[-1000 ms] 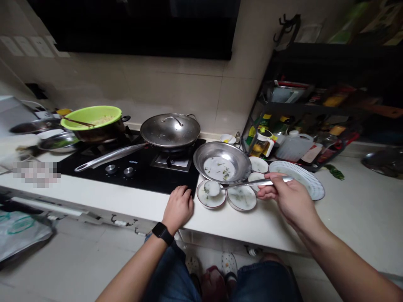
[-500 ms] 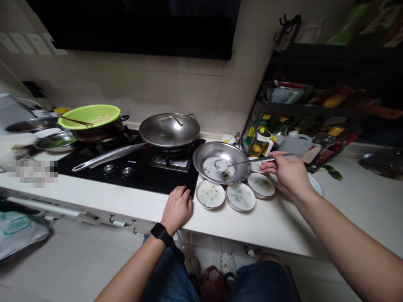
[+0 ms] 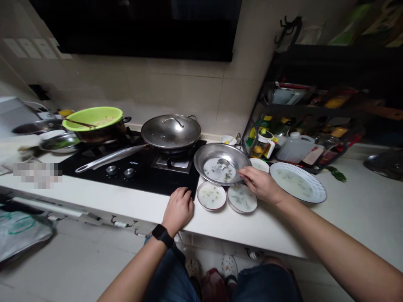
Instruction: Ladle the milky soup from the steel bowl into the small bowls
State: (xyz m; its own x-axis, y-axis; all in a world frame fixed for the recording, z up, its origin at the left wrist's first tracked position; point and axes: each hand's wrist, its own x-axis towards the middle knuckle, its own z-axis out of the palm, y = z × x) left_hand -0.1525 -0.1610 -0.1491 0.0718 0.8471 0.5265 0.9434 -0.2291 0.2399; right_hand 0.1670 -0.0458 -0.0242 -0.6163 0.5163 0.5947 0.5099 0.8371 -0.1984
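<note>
A wide metal basin of cloudy soup with green bits stands right of the cooktop. A metal ladle lies with its bowl in the soup. My right hand is closed on the ladle's handle at the basin's right rim; the rest of the handle is hidden behind hand and forearm. In front of the basin are two soup bowls, and another bowl sits behind my right hand. My left hand, wearing a black watch, rests with fingers lying on the counter's front edge by the cooktop.
A lidded wok sits on the cooktop, its long handle pointing left. A green basin with chopsticks rests on a pot. To the right are a striped plate of soup and a rack of bottles.
My right hand has moved left and down to the basin's rim, lower along the ladle. The ladle's bowl has shifted slightly, and the striped plate now shows. My left hand stays put.
</note>
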